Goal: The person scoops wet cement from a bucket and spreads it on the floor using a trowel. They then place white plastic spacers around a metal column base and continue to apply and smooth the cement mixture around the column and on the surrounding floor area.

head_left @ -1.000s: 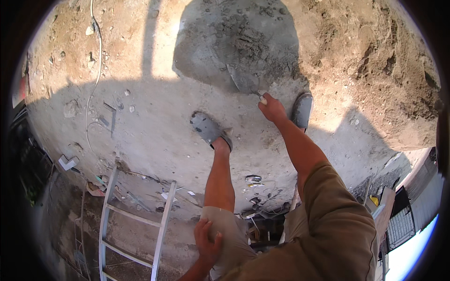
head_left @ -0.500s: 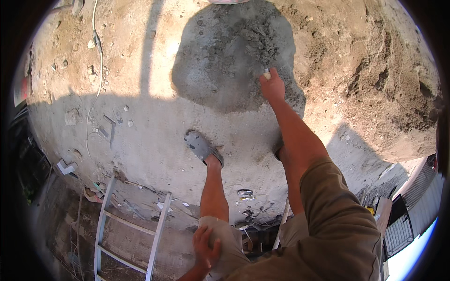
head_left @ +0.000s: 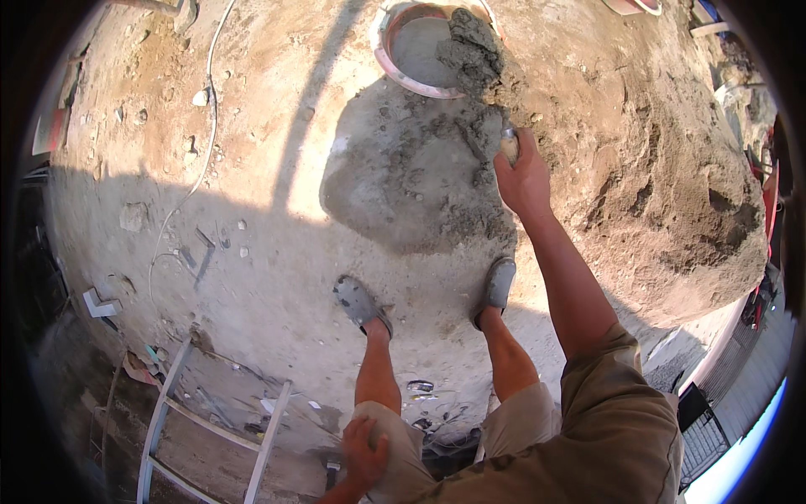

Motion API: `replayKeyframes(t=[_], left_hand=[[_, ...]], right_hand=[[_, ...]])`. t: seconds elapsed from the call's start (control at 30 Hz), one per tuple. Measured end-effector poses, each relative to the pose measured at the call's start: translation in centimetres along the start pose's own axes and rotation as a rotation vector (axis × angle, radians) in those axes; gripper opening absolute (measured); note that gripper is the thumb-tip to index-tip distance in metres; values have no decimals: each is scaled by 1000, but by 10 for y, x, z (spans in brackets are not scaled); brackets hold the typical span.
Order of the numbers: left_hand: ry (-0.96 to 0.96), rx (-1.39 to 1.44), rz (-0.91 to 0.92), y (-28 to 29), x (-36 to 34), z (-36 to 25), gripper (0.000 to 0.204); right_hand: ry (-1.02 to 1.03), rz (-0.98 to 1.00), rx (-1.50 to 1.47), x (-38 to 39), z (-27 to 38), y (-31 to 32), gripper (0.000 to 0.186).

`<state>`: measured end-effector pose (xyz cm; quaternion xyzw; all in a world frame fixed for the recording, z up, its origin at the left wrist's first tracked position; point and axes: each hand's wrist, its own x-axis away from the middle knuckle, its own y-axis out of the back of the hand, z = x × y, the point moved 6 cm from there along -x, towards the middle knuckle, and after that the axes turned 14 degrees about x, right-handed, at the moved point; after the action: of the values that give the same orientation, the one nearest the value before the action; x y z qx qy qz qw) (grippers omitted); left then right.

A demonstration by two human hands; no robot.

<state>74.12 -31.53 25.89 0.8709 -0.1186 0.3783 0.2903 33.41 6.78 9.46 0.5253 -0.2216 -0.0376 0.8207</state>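
My right hand (head_left: 527, 175) is closed round the pale handle of a trowel (head_left: 509, 146). Its blade is covered by a heap of wet grey mortar (head_left: 472, 55), which hangs over the right side of a round, mortar-smeared bucket (head_left: 385, 55) at the top of the view. Grey mix shows inside the bucket. Nearer to me, a dark wet patch of mortar (head_left: 395, 168) spreads over the ground, with lumps along its right side. My left hand (head_left: 364, 449) lies on my left thigh, fingers loosely apart, holding nothing.
An aluminium ladder (head_left: 214, 427) leans at the lower left. A pale cable (head_left: 207, 155) runs along the ground on the left. Rough, lumpy earth (head_left: 672, 193) rises at the right. Part of another tub (head_left: 631, 7) shows at the top right.
My right hand has brought the trowel up from the wet patch, forward to the bucket, with mortar on it. The view has shifted, showing more of the bucket. My left hand stays on the thigh.
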Motion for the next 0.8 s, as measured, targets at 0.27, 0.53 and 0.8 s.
replayKeyframes(t=[0.27, 0.53, 0.8], left_hand=[[15, 46, 11, 5, -6, 9, 41], [104, 6, 45, 11, -5, 11, 41], [172, -55, 100, 11, -16, -8, 39]], right_hand=[[-125, -183, 25, -26, -26, -49, 34], [-825, 122, -556, 139, -217, -232, 33], [-640, 164, -915, 14, -125, -308, 30]])
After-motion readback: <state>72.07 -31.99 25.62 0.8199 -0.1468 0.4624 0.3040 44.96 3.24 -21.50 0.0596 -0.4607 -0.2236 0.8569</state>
